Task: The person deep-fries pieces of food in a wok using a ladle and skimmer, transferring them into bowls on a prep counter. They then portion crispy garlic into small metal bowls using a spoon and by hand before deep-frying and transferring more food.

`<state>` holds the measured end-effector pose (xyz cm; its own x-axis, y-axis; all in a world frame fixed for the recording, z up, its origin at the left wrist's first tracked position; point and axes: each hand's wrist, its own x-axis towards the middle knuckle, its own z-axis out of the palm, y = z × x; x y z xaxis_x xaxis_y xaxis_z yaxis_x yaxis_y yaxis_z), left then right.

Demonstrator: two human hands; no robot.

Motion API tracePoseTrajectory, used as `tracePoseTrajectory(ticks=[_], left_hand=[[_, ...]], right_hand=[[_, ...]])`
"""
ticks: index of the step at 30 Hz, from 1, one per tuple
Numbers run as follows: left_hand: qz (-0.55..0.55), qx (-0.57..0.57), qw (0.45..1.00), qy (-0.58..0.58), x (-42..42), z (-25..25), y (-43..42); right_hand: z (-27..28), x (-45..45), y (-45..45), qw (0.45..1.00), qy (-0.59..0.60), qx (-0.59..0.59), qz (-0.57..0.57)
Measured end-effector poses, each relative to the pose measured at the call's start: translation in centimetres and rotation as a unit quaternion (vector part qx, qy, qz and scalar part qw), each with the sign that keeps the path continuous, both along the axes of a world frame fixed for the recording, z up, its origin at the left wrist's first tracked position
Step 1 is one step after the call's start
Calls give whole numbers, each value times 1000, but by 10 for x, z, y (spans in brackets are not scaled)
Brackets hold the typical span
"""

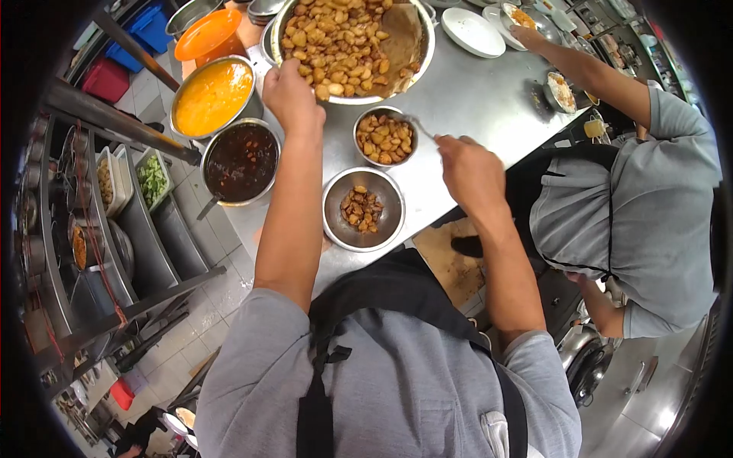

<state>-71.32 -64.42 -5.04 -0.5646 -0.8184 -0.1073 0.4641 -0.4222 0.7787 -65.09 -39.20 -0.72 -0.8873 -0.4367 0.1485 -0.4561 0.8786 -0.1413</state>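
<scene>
My left hand (294,99) is closed on the near-left rim of a large metal bowl (429,57), which holds many small browned, potato-like pieces (336,42) and a sheet of brown paper. My right hand (472,174) grips the thin handle of a metal spoon (421,128); its head is not clearly visible at the right rim of a small metal bowl (356,145). That small bowl is filled with the same browned pieces. Nearer my body stands another metal bowl (336,217), with a small heap of darker, glazed pieces (361,209) on its bottom.
Left on the steel table (450,126) stand a pot of yellow-orange liquid (210,99), a pot of dark sauce (243,162) and an orange container (206,37). White plates (473,32) lie at the back. A co-worker (626,206) stands close on my right, one arm over the table.
</scene>
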Motion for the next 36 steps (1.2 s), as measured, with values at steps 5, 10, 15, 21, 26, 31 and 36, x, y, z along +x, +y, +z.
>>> tracePoseTrajectory(ticks=[5, 10, 15, 21, 26, 31, 36], left_hand=[[-64, 14, 997, -29, 12, 0, 1], [-179, 14, 984, -8, 38, 10, 13], [-321, -5, 946, -44, 62, 14, 49], [-509, -202, 827, -128, 109, 6, 127], [-682, -281, 666, -112, 149, -16, 194], [-615, -552, 562, -32, 184, -53, 196], [-476, -769, 426, -27, 198, -98, 190]], right_hand=[[-49, -24, -17, 988, -120, 100, 11], [-36, -22, 26, 888, -197, -402, -104], [11, -2, 79, 645, -286, -693, -148], [-36, 107, 153, 630, -212, -694, -278], [-96, 230, 214, 527, -181, -750, -357], [-177, 313, 252, 457, -148, -759, -439], [-223, 312, 240, 343, -105, -758, -545]])
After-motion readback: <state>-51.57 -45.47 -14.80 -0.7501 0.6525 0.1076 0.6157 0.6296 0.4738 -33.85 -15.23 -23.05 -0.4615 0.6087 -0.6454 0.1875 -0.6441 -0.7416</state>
